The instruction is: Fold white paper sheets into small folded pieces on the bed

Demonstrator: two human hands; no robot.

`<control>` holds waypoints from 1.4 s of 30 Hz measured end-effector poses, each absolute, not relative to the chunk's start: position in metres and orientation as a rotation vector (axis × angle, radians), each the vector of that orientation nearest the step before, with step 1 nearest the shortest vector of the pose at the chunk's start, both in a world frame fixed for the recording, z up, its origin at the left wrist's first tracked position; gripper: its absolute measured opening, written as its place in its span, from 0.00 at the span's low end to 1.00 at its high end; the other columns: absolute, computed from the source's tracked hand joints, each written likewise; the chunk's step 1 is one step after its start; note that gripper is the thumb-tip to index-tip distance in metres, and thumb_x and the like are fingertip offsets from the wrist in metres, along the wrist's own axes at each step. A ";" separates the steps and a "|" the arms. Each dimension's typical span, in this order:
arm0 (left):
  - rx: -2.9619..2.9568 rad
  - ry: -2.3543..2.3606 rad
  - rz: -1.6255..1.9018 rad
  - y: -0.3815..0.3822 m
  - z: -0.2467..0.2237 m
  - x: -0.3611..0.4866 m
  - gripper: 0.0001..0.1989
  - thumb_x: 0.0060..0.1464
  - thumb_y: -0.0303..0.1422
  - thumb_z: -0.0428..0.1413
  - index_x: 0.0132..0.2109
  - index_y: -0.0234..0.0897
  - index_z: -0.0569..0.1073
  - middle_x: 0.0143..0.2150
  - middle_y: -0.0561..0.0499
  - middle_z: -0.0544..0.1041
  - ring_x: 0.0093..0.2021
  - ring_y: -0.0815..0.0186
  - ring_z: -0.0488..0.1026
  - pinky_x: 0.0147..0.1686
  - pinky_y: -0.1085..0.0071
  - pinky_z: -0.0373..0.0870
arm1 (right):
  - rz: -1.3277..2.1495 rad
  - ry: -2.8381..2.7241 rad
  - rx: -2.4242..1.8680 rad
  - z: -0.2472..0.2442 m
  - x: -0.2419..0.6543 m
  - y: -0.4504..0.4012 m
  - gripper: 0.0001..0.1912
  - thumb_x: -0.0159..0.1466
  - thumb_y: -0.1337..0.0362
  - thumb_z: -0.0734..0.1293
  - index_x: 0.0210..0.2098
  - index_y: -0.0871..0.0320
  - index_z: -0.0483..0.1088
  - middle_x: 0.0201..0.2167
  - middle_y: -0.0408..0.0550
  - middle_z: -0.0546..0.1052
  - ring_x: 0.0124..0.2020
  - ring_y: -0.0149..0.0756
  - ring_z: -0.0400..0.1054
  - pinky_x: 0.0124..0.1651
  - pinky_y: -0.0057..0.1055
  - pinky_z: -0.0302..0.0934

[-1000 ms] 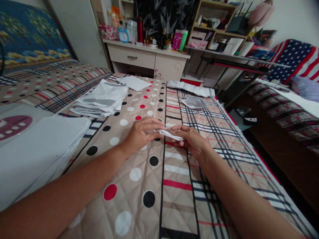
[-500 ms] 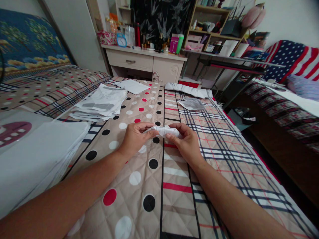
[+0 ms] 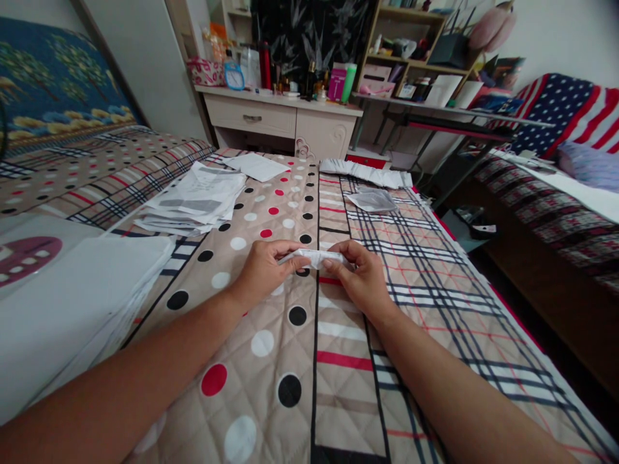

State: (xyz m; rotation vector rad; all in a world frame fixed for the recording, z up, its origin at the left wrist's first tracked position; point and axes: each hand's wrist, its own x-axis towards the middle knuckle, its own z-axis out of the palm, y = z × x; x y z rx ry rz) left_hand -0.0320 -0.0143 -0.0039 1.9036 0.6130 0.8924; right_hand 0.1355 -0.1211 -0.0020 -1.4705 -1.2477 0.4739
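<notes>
Between my two hands is a small folded white plastic bag or packet [image 3: 316, 258], held level above the quilted bedspread [image 3: 338, 386]. My left hand [image 3: 265, 267] pinches its left end, thumb in front and fingers behind. At the right end, my right hand [image 3: 360, 270] grips it the same way, the thumb pressing near its middle. My fingers cover both ends, so I cannot tell its exact kind. Beyond my hands, a flat clear-and-grey packet [image 3: 373, 200] lies on the bedspread.
Left of my hands lie a stack of printed white bags [image 3: 193, 196] and a larger white pile [image 3: 87, 290]. A flat white sheet [image 3: 258, 167] and a row of folded white packets [image 3: 365, 173] lie farther back. A dresser [image 3: 271, 119] stands beyond the bed.
The folded white piece now looks narrower and flatter between my hands. Both thumbs have shifted slightly, and my hands stay in nearly the same place.
</notes>
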 end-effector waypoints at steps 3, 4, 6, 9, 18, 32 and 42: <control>1.891 0.630 0.910 -0.016 -0.003 -0.032 0.14 0.51 0.37 0.63 0.41 0.31 0.80 0.32 0.47 0.82 0.27 0.65 0.79 0.26 0.75 0.76 | 0.547 -1.180 -1.421 -0.002 0.133 -0.121 0.08 0.56 0.62 0.72 0.31 0.57 0.71 0.26 0.42 0.75 0.27 0.31 0.68 0.32 0.27 0.60; 1.885 0.634 0.923 -0.017 -0.003 -0.032 0.14 0.51 0.37 0.63 0.40 0.31 0.80 0.32 0.47 0.82 0.27 0.64 0.79 0.26 0.75 0.76 | 0.581 -1.146 -1.399 -0.001 0.133 -0.121 0.08 0.56 0.62 0.72 0.31 0.57 0.71 0.26 0.42 0.76 0.27 0.32 0.69 0.32 0.27 0.61; 1.876 0.630 0.956 -0.018 -0.003 -0.031 0.13 0.51 0.37 0.63 0.40 0.32 0.80 0.31 0.47 0.82 0.28 0.64 0.79 0.27 0.74 0.77 | 0.632 -1.086 -1.378 0.000 0.131 -0.121 0.08 0.55 0.62 0.73 0.31 0.57 0.71 0.27 0.43 0.77 0.27 0.32 0.70 0.32 0.28 0.62; 1.906 0.626 1.014 -0.020 -0.002 -0.031 0.12 0.51 0.37 0.63 0.40 0.33 0.80 0.31 0.48 0.82 0.28 0.64 0.79 0.26 0.75 0.76 | 0.649 -1.023 -1.374 0.002 0.128 -0.122 0.10 0.53 0.61 0.74 0.30 0.57 0.72 0.26 0.44 0.78 0.27 0.33 0.71 0.32 0.28 0.64; 1.892 0.620 1.006 -0.023 0.006 -0.032 0.09 0.51 0.34 0.63 0.36 0.32 0.80 0.29 0.48 0.82 0.25 0.66 0.78 0.24 0.77 0.74 | 0.687 -0.921 -1.293 0.003 0.126 -0.123 0.11 0.50 0.62 0.76 0.29 0.58 0.73 0.26 0.45 0.78 0.26 0.32 0.71 0.31 0.27 0.65; 1.969 0.571 0.964 -0.021 0.001 -0.032 0.09 0.50 0.37 0.64 0.34 0.35 0.81 0.28 0.49 0.82 0.27 0.66 0.78 0.26 0.77 0.73 | 0.553 -1.082 -1.381 0.002 0.128 -0.123 0.10 0.52 0.60 0.75 0.29 0.57 0.74 0.27 0.43 0.78 0.29 0.33 0.70 0.34 0.28 0.63; 1.820 0.565 0.924 -0.024 -0.001 -0.029 0.13 0.47 0.41 0.65 0.31 0.34 0.81 0.27 0.49 0.81 0.25 0.64 0.78 0.26 0.74 0.75 | 0.535 -0.950 -1.364 0.004 0.122 -0.126 0.09 0.50 0.60 0.76 0.25 0.57 0.75 0.23 0.43 0.76 0.24 0.32 0.67 0.29 0.28 0.61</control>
